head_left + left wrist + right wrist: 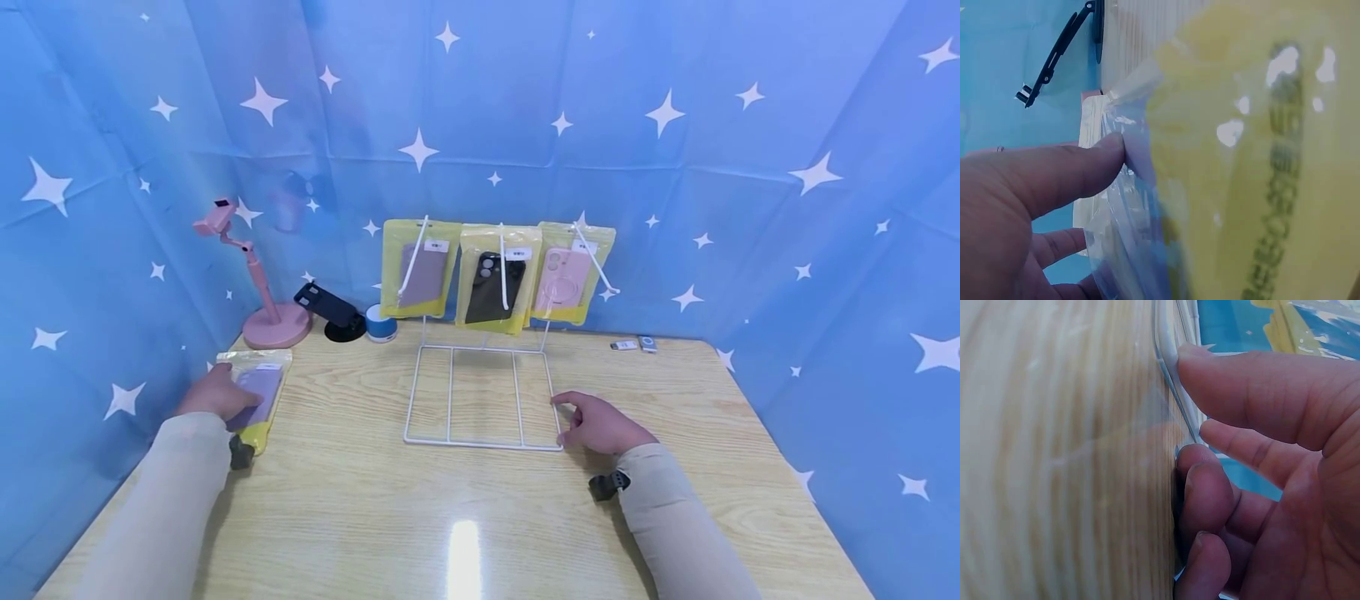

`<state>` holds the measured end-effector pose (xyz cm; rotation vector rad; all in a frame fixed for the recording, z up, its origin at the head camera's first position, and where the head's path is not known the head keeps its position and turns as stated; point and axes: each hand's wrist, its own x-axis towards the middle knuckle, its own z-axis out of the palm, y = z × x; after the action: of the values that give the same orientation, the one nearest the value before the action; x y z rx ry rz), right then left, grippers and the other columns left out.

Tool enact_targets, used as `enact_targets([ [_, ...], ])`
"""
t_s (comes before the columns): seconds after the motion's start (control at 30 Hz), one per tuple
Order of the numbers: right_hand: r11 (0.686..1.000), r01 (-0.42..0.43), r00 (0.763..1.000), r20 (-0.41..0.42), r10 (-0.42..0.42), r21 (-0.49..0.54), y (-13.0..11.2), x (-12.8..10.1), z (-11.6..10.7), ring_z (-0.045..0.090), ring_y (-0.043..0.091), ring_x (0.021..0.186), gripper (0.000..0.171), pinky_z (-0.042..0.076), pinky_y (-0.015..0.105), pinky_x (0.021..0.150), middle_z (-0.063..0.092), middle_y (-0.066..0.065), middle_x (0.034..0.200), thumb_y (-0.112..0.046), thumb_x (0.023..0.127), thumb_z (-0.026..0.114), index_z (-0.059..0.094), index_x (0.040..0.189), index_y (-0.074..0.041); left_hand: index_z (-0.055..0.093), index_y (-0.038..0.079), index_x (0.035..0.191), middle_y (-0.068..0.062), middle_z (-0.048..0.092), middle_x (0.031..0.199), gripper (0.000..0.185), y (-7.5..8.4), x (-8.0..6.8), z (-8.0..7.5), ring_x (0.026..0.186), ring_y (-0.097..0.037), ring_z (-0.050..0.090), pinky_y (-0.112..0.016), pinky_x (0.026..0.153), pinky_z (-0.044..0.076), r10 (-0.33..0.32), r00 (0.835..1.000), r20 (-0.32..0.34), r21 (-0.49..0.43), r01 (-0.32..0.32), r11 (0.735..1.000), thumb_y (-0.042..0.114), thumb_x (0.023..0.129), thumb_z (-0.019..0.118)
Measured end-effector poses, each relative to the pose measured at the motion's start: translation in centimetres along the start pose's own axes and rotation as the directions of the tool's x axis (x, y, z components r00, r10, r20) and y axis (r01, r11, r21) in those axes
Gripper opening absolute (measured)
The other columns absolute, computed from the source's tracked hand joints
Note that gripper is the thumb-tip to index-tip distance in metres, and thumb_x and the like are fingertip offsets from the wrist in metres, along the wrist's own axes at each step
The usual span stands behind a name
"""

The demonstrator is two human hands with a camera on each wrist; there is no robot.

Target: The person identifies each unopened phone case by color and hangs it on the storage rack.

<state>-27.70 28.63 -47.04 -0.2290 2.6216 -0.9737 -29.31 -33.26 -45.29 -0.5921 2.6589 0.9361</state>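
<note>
At the table's left side, my left hand (217,396) pinches a clear-and-yellow pouch (258,435) with a purple phone case (262,385) inside. In the left wrist view the thumb (1094,159) lies on the pouch's front, with other fingers behind it. My right hand (600,423) holds the right front part of a white wire display rack's base (483,444), thumb and index finger on the wire. From the rack's prongs hang a purple-case pouch (422,271), a black-case pouch (491,287) and a pink-case pouch (562,279).
Along the back left stand a pink phone stand (276,327), a black phone case (328,305) on a black round base, and a small blue speaker (380,325). A USB stick (623,345) and a small blue device (647,344) lie at the back right. A starry curtain (487,100) borders the table.
</note>
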Motion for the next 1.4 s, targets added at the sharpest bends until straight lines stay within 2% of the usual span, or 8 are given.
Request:
enact_targets([
  [0.33, 1.0, 0.0, 1.0, 0.005, 0.0, 0.0, 0.0, 0.0, 0.1, 0.049, 0.022, 0.071, 0.067, 0.042, 0.035, 0.061, 0.057, 0.007, 0.085, -0.017, 0.089, 0.084, 0.056, 0.15, -0.014, -0.003, -0.005, 0.165, -0.045, 0.012, 0.162, 0.114, -0.3, 0.5, 0.2, 0.145, -0.065, 0.023, -0.076, 0.115, 0.031, 0.032, 0.999, 0.015, -0.034, -0.031, 0.999, 0.031, 0.092, 0.077],
  [0.43, 1.0, -0.011, 1.0, 0.0, 0.011, -0.003, 0.0, 0.0, 0.1, 0.05, 0.022, 0.072, 0.067, 0.042, 0.035, 0.062, 0.057, 0.007, 0.085, -0.016, 0.089, 0.084, 0.057, 0.15, -0.015, -0.003, -0.003, 0.166, -0.045, 0.014, 0.161, 0.108, -0.2, 0.3, 0.1, 0.144, -0.064, 0.025, -0.077, 0.115, 0.031, 0.069, 0.998, 0.015, -0.043, -0.068, 0.997, 0.025, 0.094, 0.073],
  [0.6, 1.0, 0.001, 1.0, -0.007, -0.001, -0.016, 0.0, 0.1, 0.2, 0.05, 0.022, 0.071, 0.067, 0.043, 0.035, 0.061, 0.058, 0.007, 0.084, -0.016, 0.089, 0.085, 0.057, 0.15, -0.015, -0.001, 0.006, 0.169, -0.042, 0.014, 0.164, 0.093, 0.3, -0.2, 0.0, 0.138, -0.06, 0.032, -0.077, 0.111, 0.035, 0.07, 0.997, 0.02, -0.052, -0.069, 0.996, 0.016, 0.1, 0.061],
  [0.77, 1.0, 0.001, 1.0, -0.01, -0.001, -0.018, 0.1, 0.1, 0.2, 0.05, 0.022, 0.07, 0.067, 0.043, 0.035, 0.061, 0.058, 0.006, 0.084, -0.015, 0.088, 0.084, 0.057, 0.15, -0.014, 0.01, 0.004, 0.168, -0.042, 0.019, 0.162, 0.081, 0.9, -0.6, -0.5, 0.133, -0.057, 0.036, -0.076, 0.109, 0.036, 0.184, 0.983, -0.002, -0.017, -0.184, 0.983, 0.009, 0.098, 0.051],
  [0.93, 1.0, -0.003, 1.0, -0.014, 0.003, -0.014, 0.1, 0.1, 0.2, 0.05, 0.022, 0.071, 0.067, 0.043, 0.035, 0.061, 0.058, 0.007, 0.084, -0.015, 0.088, 0.084, 0.057, 0.15, -0.015, 0.024, 0.007, 0.167, -0.045, 0.025, 0.159, 0.07, 1.7, -1.0, -0.8, 0.135, -0.058, 0.038, -0.075, 0.107, 0.038, 0.292, 0.956, -0.022, -0.022, -0.293, 0.956, 0.013, 0.102, 0.05],
  [1.1, 1.0, -0.006, 1.0, -0.011, 0.006, -0.019, 0.2, 0.2, 0.2, 0.05, 0.022, 0.072, 0.067, 0.042, 0.035, 0.062, 0.058, 0.007, 0.085, -0.016, 0.089, 0.084, 0.057, 0.15, -0.016, 0.042, 0.012, 0.162, -0.04, 0.03, 0.16, 0.055, 3.5, -2.4, -0.6, 0.14, -0.058, 0.037, -0.075, 0.108, 0.036, 0.396, 0.917, -0.039, -0.049, -0.398, 0.916, 0.019, 0.108, 0.052],
  [1.23, 1.0, -0.006, 1.0, -0.008, 0.005, -0.021, 0.2, 0.1, 0.1, 0.05, 0.022, 0.072, 0.067, 0.042, 0.035, 0.062, 0.058, 0.007, 0.086, -0.016, 0.089, 0.085, 0.057, 0.15, -0.016, 0.052, 0.013, 0.154, -0.03, 0.037, 0.159, 0.046, 5.0, -3.7, 0.0, 0.142, -0.053, 0.037, -0.073, 0.111, 0.035, 0.471, 0.877, -0.093, -0.12, -0.479, 0.869, 0.019, 0.108, 0.056],
  [1.4, 1.0, -0.005, 1.0, -0.007, 0.005, -0.013, 0.2, 0.2, 0.2, 0.05, 0.022, 0.071, 0.067, 0.042, 0.035, 0.061, 0.058, 0.007, 0.085, -0.016, 0.089, 0.085, 0.057, 0.15, -0.016, 0.059, 0.006, 0.146, -0.024, 0.043, 0.16, 0.04, 6.5, -5.1, 0.8, 0.143, -0.048, 0.039, -0.07, 0.116, 0.035, 0.579, 0.795, -0.178, -0.21, -0.606, 0.767, 0.006, 0.106, 0.057],
])
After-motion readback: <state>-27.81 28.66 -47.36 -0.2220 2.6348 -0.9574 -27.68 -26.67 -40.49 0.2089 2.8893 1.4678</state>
